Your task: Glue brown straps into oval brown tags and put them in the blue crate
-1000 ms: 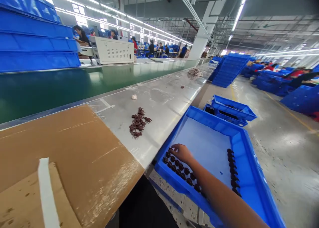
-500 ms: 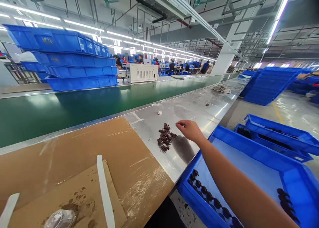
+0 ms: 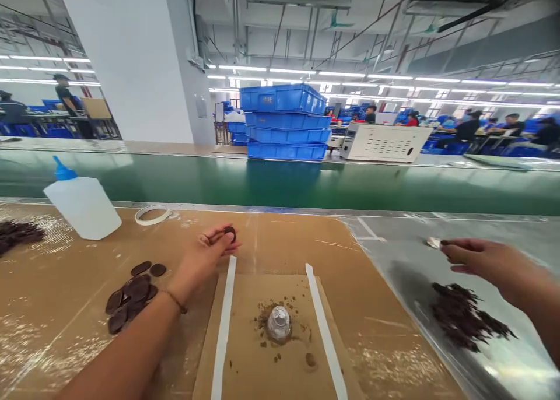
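Between the thumb and fingers of my left hand [image 3: 210, 254] is a dark round disc [image 3: 230, 233], held above the brown board. My right hand [image 3: 490, 263] is pinched over the metal table, its fingertips on a small dark piece beside a small white lump [image 3: 433, 242]. Just below that hand lies a pile of dark twisted pieces [image 3: 466, 315]. Several dark oval discs [image 3: 136, 289] are heaped left of my left forearm. A clear domed object [image 3: 279, 323] stands on the taped cardboard [image 3: 258, 371], with brown stains around it.
A white bottle with a blue nozzle [image 3: 85, 207] and a tape roll [image 3: 151, 214] stand at the back left. More dark pieces [image 3: 20, 235] lie at the far left. Behind runs a green belt [image 3: 196, 181], with stacked blue crates [image 3: 286, 122] beyond it. People sit in the background.
The view has swung left, bringing my left hand with the disc, the bottle and the heaped discs into sight. My right hand is now by the white lump, and the blue trays at right are out of view.
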{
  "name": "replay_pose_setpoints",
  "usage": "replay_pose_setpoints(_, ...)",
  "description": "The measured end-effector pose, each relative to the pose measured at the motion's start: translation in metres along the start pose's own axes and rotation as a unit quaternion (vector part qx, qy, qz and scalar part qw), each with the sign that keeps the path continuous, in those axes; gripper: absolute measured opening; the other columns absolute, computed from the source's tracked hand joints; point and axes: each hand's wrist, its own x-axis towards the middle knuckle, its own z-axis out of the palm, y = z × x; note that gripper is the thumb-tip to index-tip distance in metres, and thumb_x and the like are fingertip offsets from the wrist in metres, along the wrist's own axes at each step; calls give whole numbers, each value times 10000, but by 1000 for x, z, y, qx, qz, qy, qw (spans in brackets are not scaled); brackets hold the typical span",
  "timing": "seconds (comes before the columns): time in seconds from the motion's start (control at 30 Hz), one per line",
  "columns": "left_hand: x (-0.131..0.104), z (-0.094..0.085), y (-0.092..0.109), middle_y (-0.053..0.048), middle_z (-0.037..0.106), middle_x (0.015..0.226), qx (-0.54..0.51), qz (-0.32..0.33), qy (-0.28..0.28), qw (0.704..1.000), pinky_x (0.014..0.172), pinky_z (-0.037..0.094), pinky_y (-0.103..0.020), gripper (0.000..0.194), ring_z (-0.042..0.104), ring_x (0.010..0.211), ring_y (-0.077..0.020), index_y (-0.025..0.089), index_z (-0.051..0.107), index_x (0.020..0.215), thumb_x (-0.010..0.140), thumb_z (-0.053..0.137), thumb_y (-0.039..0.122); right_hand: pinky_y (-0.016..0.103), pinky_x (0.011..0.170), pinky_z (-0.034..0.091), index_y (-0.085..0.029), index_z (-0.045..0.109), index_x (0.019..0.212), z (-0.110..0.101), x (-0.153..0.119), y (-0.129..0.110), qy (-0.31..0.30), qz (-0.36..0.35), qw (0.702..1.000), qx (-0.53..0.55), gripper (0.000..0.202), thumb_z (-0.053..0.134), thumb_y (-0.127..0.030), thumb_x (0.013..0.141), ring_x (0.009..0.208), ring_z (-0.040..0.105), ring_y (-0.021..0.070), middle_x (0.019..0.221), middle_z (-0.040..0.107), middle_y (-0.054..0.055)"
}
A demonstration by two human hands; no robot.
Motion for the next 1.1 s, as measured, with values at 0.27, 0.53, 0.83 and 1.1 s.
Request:
replay_pose_setpoints(0.27,-12,9,-6,-96,755,1015,-33,-43,-53,997,784,595,-304,543,731,751,-162,152,584,1118,711,853,390,350,729,616,-263,717,907,122,-14,-87,-117,88,962,230,258,795,-402,704,799,665,176,1016,658,54)
replay_pose_setpoints(0.53,-16,16,-3,-12,690,814,38,-46,-66,996,661,490,-188,323,581,648,-64,141,694,998,770,788,351,262,664,556,-219,756,1019,209,-77,-124,-320,69,901,284,367,855,-446,748,735,610,126,955,665,52)
replay_pose_setpoints(0.83,-21,30,-19,7,637,839,25,-38,-129,991,708,509,-231,366,598,735,-98,169,620,1010,709,810,259,311,732,536,-234,754,993,213,-116,-124,-382,82,875,287,299,811,-459,805,809,645,166,1011,717,66)
replay_pose_setpoints(1.1,-12,40,-9,-42,717,921,78,-51,-222,971,840,506,-274,218,647,877,-149,159,712,920,768,775,303,321,807,553,-280,753,1006,211,-121,-118,-379,22,881,282,194,747,-429,881,833,658,154,990,727,29)
